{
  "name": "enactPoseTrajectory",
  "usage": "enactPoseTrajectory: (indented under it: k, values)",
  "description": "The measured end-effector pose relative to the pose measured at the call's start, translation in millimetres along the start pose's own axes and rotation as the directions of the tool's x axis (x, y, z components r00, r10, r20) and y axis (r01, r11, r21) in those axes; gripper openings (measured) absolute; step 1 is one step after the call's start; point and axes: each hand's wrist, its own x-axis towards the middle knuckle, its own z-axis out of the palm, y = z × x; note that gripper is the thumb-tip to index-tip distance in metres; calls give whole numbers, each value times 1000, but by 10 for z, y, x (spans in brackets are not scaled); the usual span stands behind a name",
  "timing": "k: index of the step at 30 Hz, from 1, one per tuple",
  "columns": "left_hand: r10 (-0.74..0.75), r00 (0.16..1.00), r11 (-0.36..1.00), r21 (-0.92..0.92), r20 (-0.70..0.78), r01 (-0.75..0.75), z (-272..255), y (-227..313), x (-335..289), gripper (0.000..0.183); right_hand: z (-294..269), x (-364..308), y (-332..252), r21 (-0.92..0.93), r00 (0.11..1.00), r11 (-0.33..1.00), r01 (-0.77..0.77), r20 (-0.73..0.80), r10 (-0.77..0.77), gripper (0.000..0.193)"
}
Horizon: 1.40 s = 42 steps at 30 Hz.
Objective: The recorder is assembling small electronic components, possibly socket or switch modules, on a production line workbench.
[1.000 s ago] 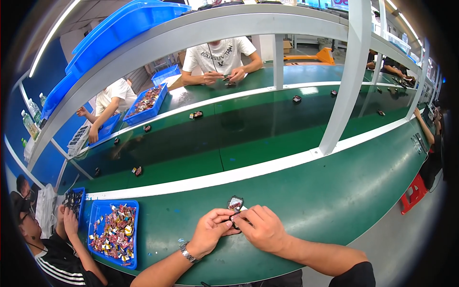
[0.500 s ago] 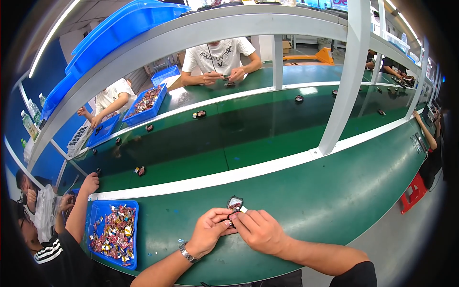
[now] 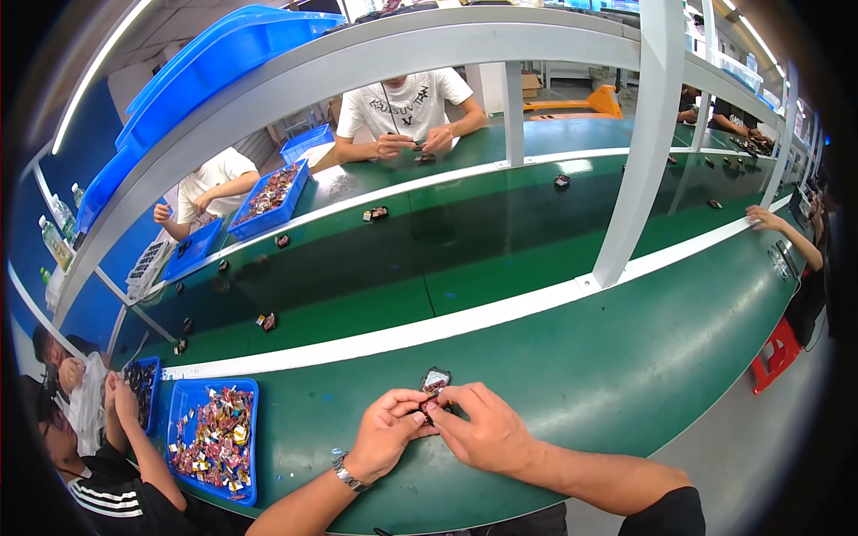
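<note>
Pinching the small dark-rimmed assembly (image 3: 435,379) with the fingers (image 3: 403,398) of left hand (image 3: 386,435) and right hand (image 3: 490,429), I judge it light, stiff but fragile, best held by its edges.

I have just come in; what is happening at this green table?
Someone's left hand holds a small dark part, with the right hand against it, above the green table. A dark-rimmed piece shows just beyond; whether the two are joined is hidden. To the left, a blue tray holds many small parts. Across the belt, a co-worker in white handles something small.
</note>
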Motion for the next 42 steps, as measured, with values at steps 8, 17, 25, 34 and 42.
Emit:
enactPoseTrajectory:
  k: [8, 17, 25, 34, 42]
  values:
    - [8, 998, 1000, -5, 58, -8, 5, -27, 17, 27, 33, 22, 61, 445, 927, 826, -347, 28, 375, 20]
    - [17, 1000, 983, 184, -18, -13, 46, -45, -17, 29, 26, 52, 67, 579, 822, 601, -551, 249, 513, 20]
    - [308, 951, 922, 248, -9, -296, -84, -27, 106, 29, 131, 809, 1324, 546, 669, 539, -642, 55, 742, 25]
    - [396, 904, 796, 552, -163, -249, -220, -2, 104, 10, 316, 1002, 1967, -6, 638, 644, -765, -142, 757, 30]
    - [475, 879, 622, 724, -47, -298, -134, 1, 120, 15, -153, 374, 804, 127, 884, 896, -426, 267, 383, 41]
